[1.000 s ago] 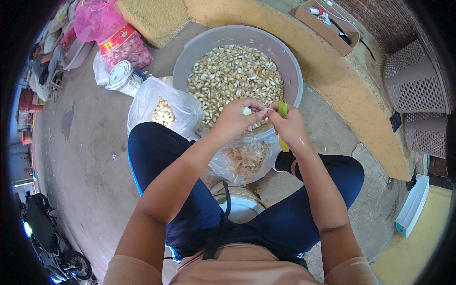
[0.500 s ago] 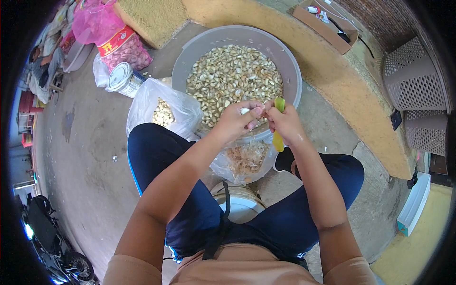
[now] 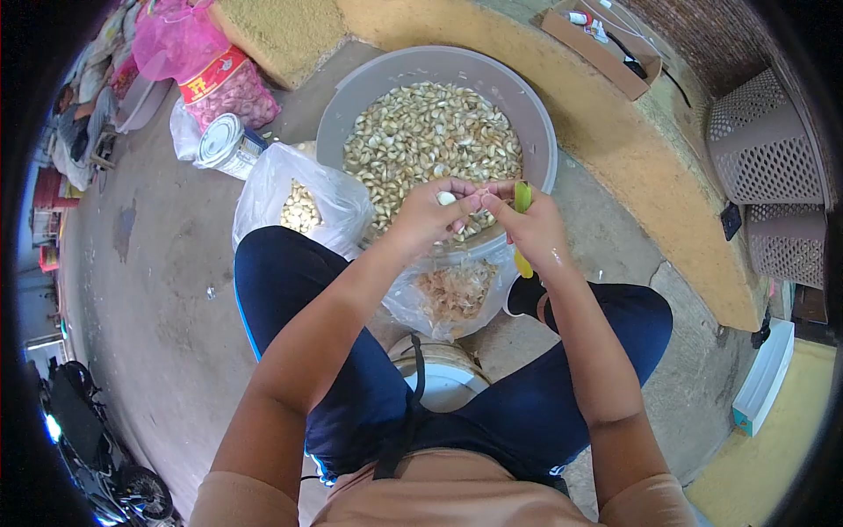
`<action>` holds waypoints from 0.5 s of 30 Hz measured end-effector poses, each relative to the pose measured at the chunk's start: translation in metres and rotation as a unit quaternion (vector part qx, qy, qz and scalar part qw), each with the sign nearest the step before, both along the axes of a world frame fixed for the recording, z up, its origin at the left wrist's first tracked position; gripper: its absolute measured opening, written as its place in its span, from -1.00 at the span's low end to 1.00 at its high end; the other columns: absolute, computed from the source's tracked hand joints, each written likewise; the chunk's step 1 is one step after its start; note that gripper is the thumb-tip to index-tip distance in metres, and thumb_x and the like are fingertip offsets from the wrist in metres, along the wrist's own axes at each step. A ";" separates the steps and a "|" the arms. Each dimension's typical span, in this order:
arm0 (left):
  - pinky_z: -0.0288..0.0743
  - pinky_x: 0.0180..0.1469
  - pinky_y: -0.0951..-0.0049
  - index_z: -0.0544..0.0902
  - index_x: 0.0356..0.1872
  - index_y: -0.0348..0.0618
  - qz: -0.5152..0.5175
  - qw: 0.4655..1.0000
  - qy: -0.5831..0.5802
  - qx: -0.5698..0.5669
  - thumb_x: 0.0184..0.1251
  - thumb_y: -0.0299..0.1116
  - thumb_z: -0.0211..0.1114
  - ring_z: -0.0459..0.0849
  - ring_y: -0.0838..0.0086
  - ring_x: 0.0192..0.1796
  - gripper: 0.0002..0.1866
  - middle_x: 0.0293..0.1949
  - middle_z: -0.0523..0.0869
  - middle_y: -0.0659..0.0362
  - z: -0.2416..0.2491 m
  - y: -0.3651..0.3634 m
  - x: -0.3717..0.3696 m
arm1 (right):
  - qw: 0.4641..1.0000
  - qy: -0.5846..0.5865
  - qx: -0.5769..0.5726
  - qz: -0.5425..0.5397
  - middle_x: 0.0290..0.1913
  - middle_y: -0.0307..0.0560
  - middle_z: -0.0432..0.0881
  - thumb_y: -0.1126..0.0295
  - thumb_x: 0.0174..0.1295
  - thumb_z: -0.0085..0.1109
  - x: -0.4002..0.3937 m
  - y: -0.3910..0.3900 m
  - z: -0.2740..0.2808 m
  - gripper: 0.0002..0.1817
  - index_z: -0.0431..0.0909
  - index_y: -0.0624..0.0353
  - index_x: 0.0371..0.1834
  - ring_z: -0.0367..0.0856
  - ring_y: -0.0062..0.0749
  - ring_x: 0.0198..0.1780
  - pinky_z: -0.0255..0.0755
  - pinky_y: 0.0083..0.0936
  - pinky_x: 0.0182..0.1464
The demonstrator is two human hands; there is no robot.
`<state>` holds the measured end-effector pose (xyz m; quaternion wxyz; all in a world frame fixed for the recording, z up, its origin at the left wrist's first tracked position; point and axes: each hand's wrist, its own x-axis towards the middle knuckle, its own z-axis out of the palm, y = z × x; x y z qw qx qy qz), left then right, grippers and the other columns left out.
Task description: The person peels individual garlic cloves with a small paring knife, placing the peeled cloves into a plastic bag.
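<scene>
Over the near rim of a big grey tub point(image 3: 537, 123) full of garlic cloves point(image 3: 430, 132), my two hands meet at the fingertips. My left hand point(image 3: 432, 211) is closed around a white peeled clove point(image 3: 446, 198). My right hand point(image 3: 530, 220) is closed on a yellow-green knife point(image 3: 522, 198), its fingertips against those of the left. Anything pinched between the fingertips is too small to make out. Below them a plastic bag holds papery skins point(image 3: 457, 292). Left of the tub, an open plastic bag point(image 3: 338, 189) contains peeled cloves point(image 3: 301, 208).
A paint can point(image 3: 230, 145) and a pink mesh sack of garlic point(image 3: 233, 97) stand at upper left. A low yellow ledge point(image 3: 615, 167) curves behind the tub, with a cardboard box point(image 3: 606, 51) on it. Perforated baskets point(image 3: 764, 149) are at right, a motorcycle point(image 3: 97, 439) at lower left.
Both hands have shifted slightly, and their fingertips are closer together. The knife in my right hand has moved a little to the right and stands more upright.
</scene>
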<state>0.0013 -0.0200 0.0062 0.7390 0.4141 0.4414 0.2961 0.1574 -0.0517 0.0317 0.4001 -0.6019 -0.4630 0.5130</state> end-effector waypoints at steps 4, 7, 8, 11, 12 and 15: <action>0.17 -0.60 0.75 0.55 -0.28 -0.21 -0.013 0.994 0.061 0.094 0.13 -0.32 0.29 0.35 0.76 -0.60 -0.79 -0.55 0.50 0.31 -0.004 0.001 0.000 | 0.998 -0.041 -0.036 -0.013 -0.41 -0.14 0.61 0.42 0.06 0.18 0.000 0.001 0.004 -0.82 0.57 0.28 -0.31 0.52 -0.56 -0.38 0.36 -0.62 -0.31; 0.26 -0.54 0.72 0.55 -0.28 -0.22 -0.007 0.982 0.103 0.159 0.14 -0.36 0.27 0.39 0.75 -0.58 -0.81 -0.49 0.56 0.29 -0.007 -0.002 0.002 | 0.970 -0.179 0.164 -0.001 -0.42 -0.03 0.60 0.44 0.02 0.18 -0.001 0.000 -0.009 -0.85 0.55 0.28 -0.36 0.56 -0.37 -0.41 0.38 -0.54 -0.35; 0.29 -0.52 0.71 0.56 -0.27 -0.23 -0.006 0.978 0.116 0.173 0.15 -0.37 0.26 0.41 0.75 -0.57 -0.82 -0.47 0.57 0.29 -0.007 -0.003 0.003 | 0.962 -0.199 0.185 -0.001 -0.42 0.00 0.59 0.45 0.01 0.18 -0.001 -0.001 -0.011 -0.86 0.54 0.29 -0.38 0.55 -0.31 -0.41 0.39 -0.51 -0.36; 0.34 -0.47 0.68 0.55 -0.24 -0.26 -0.024 0.971 0.119 0.205 0.18 -0.40 0.22 0.43 0.72 -0.56 -0.82 -0.44 0.58 0.28 -0.008 -0.004 0.005 | 0.950 -0.227 0.216 -0.004 -0.43 0.04 0.58 0.46 -0.01 0.16 -0.002 -0.002 -0.008 -0.87 0.51 0.30 -0.43 0.55 -0.22 -0.43 0.39 -0.45 -0.38; 0.35 -0.46 0.67 0.55 -0.23 -0.27 -0.033 0.970 0.115 0.214 0.19 -0.41 0.20 0.43 0.72 -0.56 -0.82 -0.44 0.58 0.28 -0.008 -0.004 0.005 | 0.955 -0.214 0.207 -0.009 -0.45 0.03 0.58 0.46 -0.01 0.16 -0.002 -0.002 -0.006 -0.88 0.50 0.30 -0.44 0.55 -0.24 -0.45 0.39 -0.44 -0.40; 0.39 -0.47 0.60 0.55 -0.24 -0.27 -0.046 0.967 0.097 0.231 0.16 -0.43 0.21 0.49 0.67 -0.57 -0.82 -0.36 0.60 0.21 -0.009 -0.004 0.005 | 0.971 -0.160 0.174 -0.029 -0.53 -0.03 0.56 0.45 0.02 0.13 -0.005 -0.002 -0.008 -0.88 0.48 0.30 -0.46 0.53 -0.33 -0.50 0.38 -0.46 -0.43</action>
